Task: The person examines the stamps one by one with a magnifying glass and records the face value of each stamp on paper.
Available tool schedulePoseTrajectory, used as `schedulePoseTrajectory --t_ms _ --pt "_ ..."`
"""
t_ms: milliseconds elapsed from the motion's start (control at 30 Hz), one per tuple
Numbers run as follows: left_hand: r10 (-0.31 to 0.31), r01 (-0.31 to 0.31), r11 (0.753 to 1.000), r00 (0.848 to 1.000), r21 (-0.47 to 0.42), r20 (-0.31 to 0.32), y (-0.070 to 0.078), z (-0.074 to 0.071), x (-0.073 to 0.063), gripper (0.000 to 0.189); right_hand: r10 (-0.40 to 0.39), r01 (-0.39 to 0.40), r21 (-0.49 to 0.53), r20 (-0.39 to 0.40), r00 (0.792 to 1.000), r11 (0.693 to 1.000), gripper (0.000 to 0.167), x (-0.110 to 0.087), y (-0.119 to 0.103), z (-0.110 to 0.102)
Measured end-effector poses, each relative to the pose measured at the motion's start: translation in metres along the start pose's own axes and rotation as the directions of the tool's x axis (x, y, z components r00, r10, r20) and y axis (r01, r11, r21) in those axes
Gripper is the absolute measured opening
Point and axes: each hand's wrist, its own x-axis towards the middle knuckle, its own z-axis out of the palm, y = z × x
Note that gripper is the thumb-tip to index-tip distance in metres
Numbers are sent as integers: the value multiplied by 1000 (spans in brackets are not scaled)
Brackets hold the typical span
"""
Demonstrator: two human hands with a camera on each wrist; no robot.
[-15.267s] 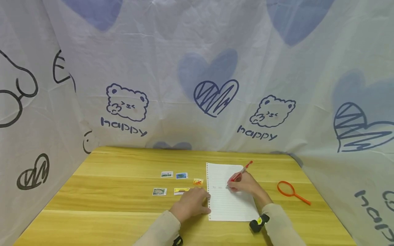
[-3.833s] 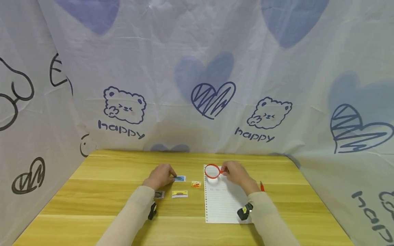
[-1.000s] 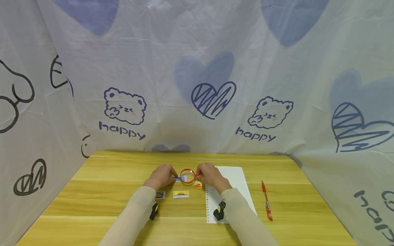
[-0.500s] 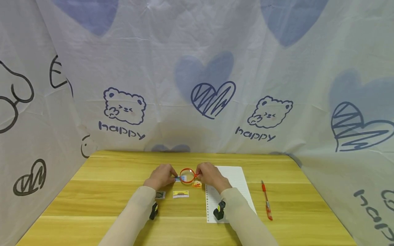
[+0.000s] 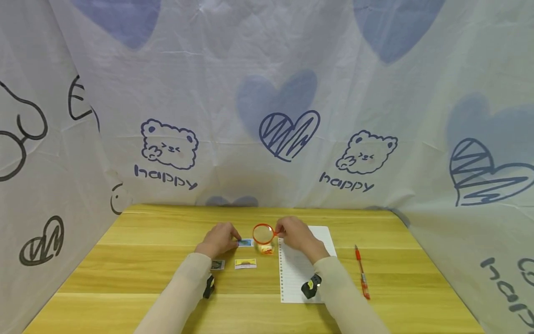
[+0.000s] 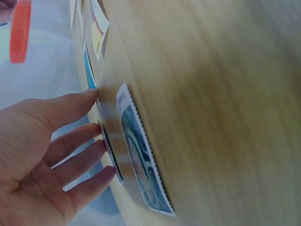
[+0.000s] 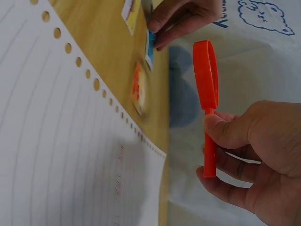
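My right hand point(image 5: 294, 233) pinches the handle of a red-orange magnifying glass point(image 7: 203, 77) between thumb and fingers, holding it raised off the table. In the head view its lens hangs just behind a small orange-and-yellow stamp point(image 5: 267, 250). My left hand point(image 5: 218, 240) rests at the blue stamp point(image 5: 247, 242), thumb tip on its left edge. The left wrist view shows its other fingers, fairly straight, at the edge of a second stamp point(image 6: 113, 157), mostly hidden. Closer to me lie a yellow stamp point(image 5: 245, 263) and a green-toned stamp point(image 6: 143, 155), partly covered by my left arm in the head view.
A lined, punched sheet of paper point(image 5: 298, 278) lies under my right forearm, with a little red writing on it. To its right lies a red pen point(image 5: 362, 273). A white printed cloth point(image 5: 233, 93) hangs behind the wooden table point(image 5: 167, 306).
Earlier my right hand wrote with the pen; the pen now lies on the table. It holds the magnifying glass, which has just moved right from the blue stamp. My left hand keeps still.
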Motion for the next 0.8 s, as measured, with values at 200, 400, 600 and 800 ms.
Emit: schedulePoseTrajectory --t_ms 200,400,600,800 --pt "6 -6 1000 1000 2 -3 -1 0 -2 15 19 -19 3 -20 1000 1000 9 -12 5 -16" --pt "9 -9 1000 1000 -8 -6 -2 1 -1 15 60 -59 19 -63 996 998 10 -28 21 -26" --pt "16 -16 1000 1000 -3 -5 -4 3 1 16 123 -123 6 -81 989 992 9 -47 48 -34" --pt "9 -9 1000 1000 -1 -7 -2 2 0 15 181 -179 32 -87 980 983 9 -63 70 -46"
